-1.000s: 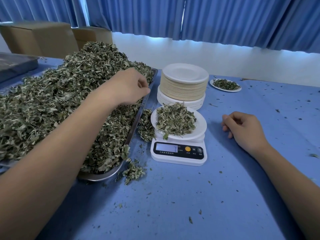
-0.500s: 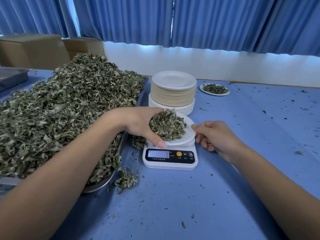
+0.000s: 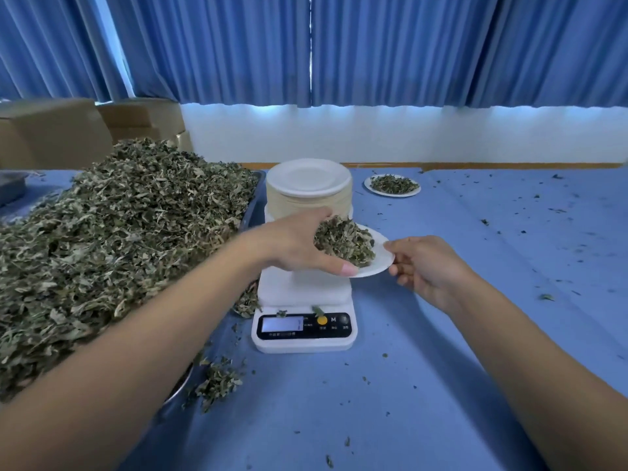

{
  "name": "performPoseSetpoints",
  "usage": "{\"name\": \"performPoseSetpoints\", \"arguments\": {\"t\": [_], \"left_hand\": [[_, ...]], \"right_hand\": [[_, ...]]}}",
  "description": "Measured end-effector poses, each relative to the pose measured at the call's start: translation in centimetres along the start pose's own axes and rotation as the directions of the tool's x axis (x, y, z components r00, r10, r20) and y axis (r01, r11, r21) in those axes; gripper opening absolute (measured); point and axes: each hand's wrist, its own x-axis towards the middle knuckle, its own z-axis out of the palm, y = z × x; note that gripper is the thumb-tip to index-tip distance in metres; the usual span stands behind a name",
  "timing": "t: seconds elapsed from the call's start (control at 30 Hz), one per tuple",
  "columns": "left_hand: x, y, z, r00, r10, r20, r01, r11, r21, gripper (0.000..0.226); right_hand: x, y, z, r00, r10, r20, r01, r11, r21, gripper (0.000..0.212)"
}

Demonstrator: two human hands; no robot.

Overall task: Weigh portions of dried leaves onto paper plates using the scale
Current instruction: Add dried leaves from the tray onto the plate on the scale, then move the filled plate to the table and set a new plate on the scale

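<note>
Your left hand (image 3: 299, 243), palm down, grips paper plate (image 3: 373, 266) rim at 9 o'clock; your right hand (image 3: 424, 263) pinches rim at 3 o'clock. Plate with dried leaves (image 3: 343, 241) over scale (image 3: 304, 321), toward its 2 o'clock corner.

Daylight glows through the blue curtains (image 3: 373, 49), tinting everything bluish; shadows soft, wide-angle bending at edges, lower corners slightly blurred
</note>
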Motion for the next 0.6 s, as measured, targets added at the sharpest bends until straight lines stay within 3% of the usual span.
{"name": "performPoseSetpoints", "arguments": {"t": [0.13,0.3,0.43,0.6], "left_hand": [[3.7,3.3,2.4,0.997,0.027,-0.074,-0.031,0.998,-0.061,0.099],[8.7,6.5,4.4,0.994,-0.001,-0.108,-0.007,0.997,-0.078,0.128],[12.8,8.0,5.9,0.998,-0.041,-0.036,0.038,0.996,-0.083,0.147],[18.2,7.9,7.9,0.996,-0.081,-0.028,0.08,0.996,-0.046,0.152]], "right_hand": [[1.0,-1.2,-3.7,0.996,0.003,-0.085,-0.002,1.0,0.008,0.005],[3.9,-1.9,-7.8,0.978,0.007,-0.209,-0.009,1.0,-0.009,0.008],[7.4,-2.0,-10.4,0.959,0.022,-0.282,-0.041,0.997,-0.063,0.016],[12.6,-1.9,-11.6,0.934,0.036,-0.354,-0.103,0.979,-0.173,0.017]]}}
